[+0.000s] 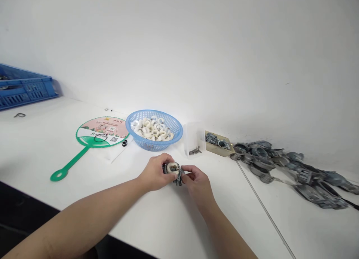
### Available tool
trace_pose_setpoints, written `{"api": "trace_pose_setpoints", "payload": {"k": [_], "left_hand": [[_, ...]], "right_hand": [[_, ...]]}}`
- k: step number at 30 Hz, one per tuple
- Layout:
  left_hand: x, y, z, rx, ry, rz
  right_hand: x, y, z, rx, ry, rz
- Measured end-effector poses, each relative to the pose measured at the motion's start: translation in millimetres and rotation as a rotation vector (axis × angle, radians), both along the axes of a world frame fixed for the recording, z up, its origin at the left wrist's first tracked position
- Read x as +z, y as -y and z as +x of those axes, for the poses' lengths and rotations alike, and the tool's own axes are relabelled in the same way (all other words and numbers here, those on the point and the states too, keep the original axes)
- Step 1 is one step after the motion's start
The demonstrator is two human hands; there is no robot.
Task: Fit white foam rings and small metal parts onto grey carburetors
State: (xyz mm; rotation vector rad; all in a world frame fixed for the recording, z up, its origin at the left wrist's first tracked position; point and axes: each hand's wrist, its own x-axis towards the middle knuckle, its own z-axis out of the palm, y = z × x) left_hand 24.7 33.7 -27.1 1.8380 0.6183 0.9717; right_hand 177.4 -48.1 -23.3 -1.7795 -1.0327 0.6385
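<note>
A dark-grey metal housing (178, 182) is seen with a white ring (169, 168) set inside it. It is held at the tabletop (157, 221), between the front edge and the blue basket (153, 144) towards the back edge. It is gripped between thumb and fingers by the left hand (156, 173). The right hand (198, 179) is angled inward, thumb and forefinger at the housing's right side; whether anything is pinched there cannot be told.

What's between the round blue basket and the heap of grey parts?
In the head view, a clear box holding small pieces, then, further right, a tan tray holding metal parts.
</note>
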Motion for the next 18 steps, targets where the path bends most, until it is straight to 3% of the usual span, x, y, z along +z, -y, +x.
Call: {"api": "trace_pose_setpoints", "payload": {"k": [10,18], "left_hand": [[-1.3,2.2,2.8,-0.019,0.069,-0.14],[-5.6,-0.9,7.7,-0.045,0.116,-0.249]], "right_hand": [[1.4,1.3,-4.1,-0.011,0.035,0.014],[-5.1,-1.3,-2.7,0.013,0.032,0.148]]}}
